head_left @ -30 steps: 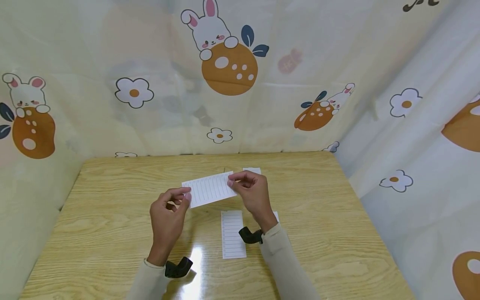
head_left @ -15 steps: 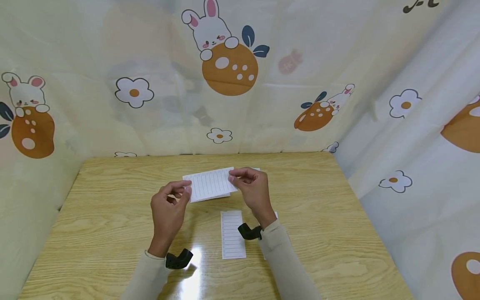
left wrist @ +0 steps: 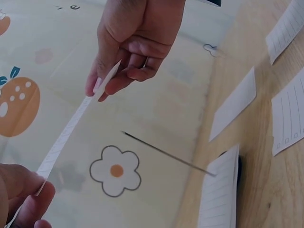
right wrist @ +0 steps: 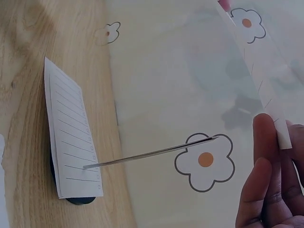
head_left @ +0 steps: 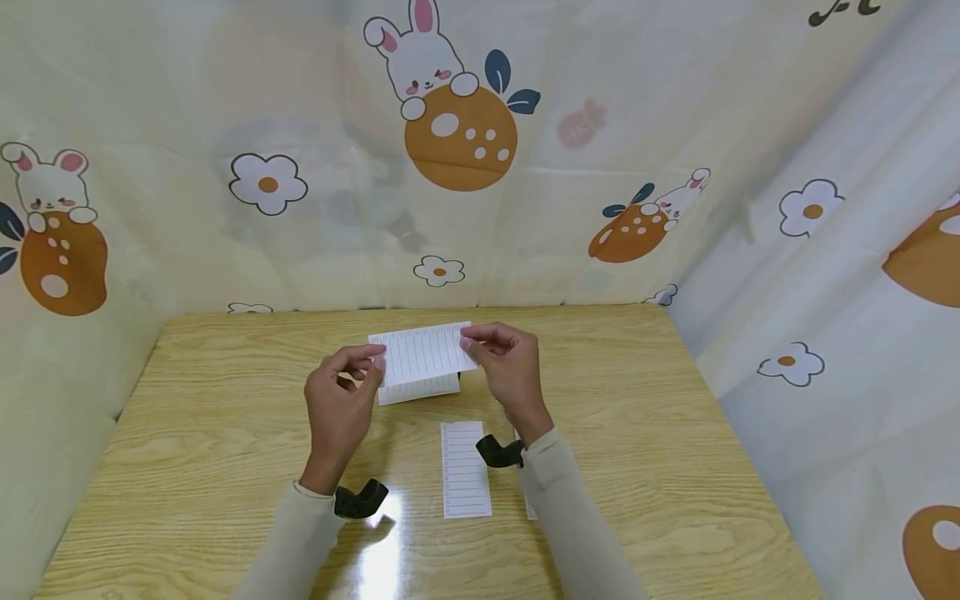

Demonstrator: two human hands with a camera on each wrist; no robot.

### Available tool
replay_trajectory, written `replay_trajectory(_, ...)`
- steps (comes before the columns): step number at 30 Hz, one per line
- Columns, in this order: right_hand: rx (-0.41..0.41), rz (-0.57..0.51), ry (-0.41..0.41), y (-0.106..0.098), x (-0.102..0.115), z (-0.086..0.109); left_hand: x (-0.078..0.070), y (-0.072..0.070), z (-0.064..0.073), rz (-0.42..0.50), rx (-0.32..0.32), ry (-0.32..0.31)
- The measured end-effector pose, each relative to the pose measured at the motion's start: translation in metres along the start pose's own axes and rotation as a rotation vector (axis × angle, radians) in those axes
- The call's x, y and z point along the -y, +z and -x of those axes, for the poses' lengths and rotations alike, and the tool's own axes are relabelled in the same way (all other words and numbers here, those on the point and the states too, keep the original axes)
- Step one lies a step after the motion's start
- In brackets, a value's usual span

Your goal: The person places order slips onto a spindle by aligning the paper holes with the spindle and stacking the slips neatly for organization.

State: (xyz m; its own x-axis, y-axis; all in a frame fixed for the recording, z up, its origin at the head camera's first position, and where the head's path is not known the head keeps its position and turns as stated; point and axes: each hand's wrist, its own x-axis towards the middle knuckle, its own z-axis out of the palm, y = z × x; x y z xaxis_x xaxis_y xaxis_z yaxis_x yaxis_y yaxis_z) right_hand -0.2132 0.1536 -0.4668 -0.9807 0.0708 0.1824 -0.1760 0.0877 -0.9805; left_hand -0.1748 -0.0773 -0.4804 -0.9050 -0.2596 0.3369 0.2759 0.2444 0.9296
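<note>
White card point(head_left: 429, 353), one, between pinching left hand point(head_left: 341, 398) and right hand point(head_left: 512, 373), above one spike point(right wrist: 142, 155).

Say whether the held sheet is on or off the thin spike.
Off: both wrist views show the spike bare-tipped, apart from the held sheet.

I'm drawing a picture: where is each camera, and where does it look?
Head view: on the head, facing forward and down at the table; left grip, right grip, sleeves show.
Left wrist: on that wrist, facing held card and cloth; both grips show.
Right wrist: on that wrist, facing cloth; right grip, left fingertip show.
Both wrist views share the metal spike.
</note>
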Motion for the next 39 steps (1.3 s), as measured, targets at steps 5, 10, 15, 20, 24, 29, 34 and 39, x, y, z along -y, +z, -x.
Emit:
replay_trajectory(5, -0.007, 0.012, -0.005, 0.000, 0.004, -0.004, -0.001, 0.002, -0.006, -0.002, -0.001, 0.007)
replay_trajectory(10, -0.022, 0.026, -0.004, 0.001, 0.006, -0.010, -0.003, 0.004, -0.011, -0.020, 0.001, 0.012)
replay_trajectory(15, -0.041, 0.044, 0.017, 0.002, 0.007, -0.015, -0.004, 0.006, -0.016, -0.039, 0.002, 0.007)
replay_trajectory(20, -0.046, 0.064, 0.022, 0.004, 0.006, -0.021, -0.002, 0.008, -0.022, -0.054, 0.002, -0.002)
replay_trajectory(24, -0.049, 0.070, 0.025, 0.005, 0.001, -0.024, 0.001, 0.010, -0.025, -0.070, 0.004, -0.006)
replay_trajectory(29, -0.054, 0.073, 0.032, 0.006, -0.005, -0.027, 0.005, 0.012, -0.026, -0.081, -0.001, -0.012)
replay_trajectory(34, -0.059, 0.076, 0.054, 0.008, -0.009, -0.029, 0.011, 0.014, -0.028, -0.083, -0.001, -0.017)
replay_trajectory(39, -0.058, 0.098, 0.087, 0.009, -0.012, -0.029, 0.016, 0.015, -0.029, -0.100, 0.000, -0.018)
